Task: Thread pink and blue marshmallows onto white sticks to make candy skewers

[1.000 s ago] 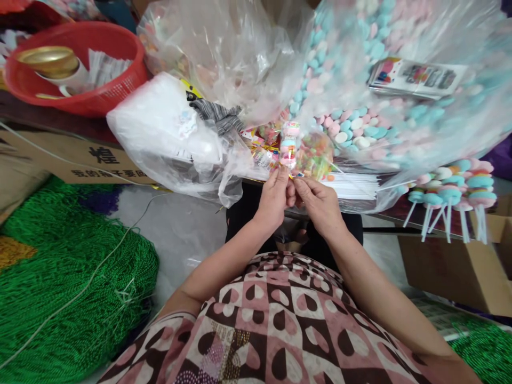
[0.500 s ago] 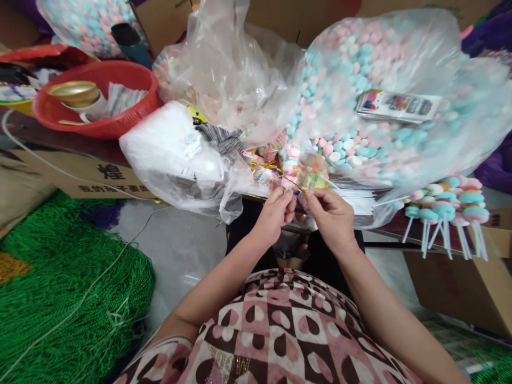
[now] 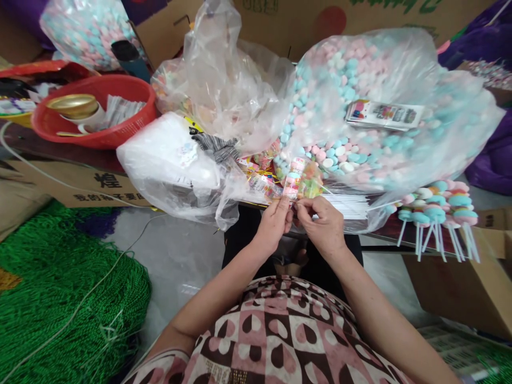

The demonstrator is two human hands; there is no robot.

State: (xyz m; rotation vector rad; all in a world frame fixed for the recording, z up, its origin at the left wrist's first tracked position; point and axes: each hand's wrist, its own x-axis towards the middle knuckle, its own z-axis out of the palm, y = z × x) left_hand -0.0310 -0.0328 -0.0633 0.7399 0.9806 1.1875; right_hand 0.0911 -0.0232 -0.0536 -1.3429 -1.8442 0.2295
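My left hand (image 3: 275, 223) is closed around the lower end of a wrapped marshmallow skewer (image 3: 293, 180), which points up and away in a clear printed bag. Close beside it, my right hand (image 3: 323, 223) pinches at the bag's bottom, thumb against forefinger. A thin gold twist tie was between these fingers a moment ago; now only a tiny bit shows. Just beyond the hands lie a bag of colourful gummy candy (image 3: 311, 180), a printed wrapper (image 3: 264, 185) and loose gold twist ties (image 3: 262, 173).
A large clear bag of pink, blue and white marshmallows (image 3: 356, 154) fills the right, with a stack of printed bags (image 3: 384, 114) on it. White sticks (image 3: 347, 207) and finished marshmallow skewers (image 3: 436, 205) lie at the edge. Left are a white plastic bag (image 3: 168, 165) and red basket (image 3: 132, 120).
The gold twist tie that stretched between my hands is now mostly hidden at the fingertips. My right hand has shifted slightly left and down, and the wrapped skewer tilts more to the right.
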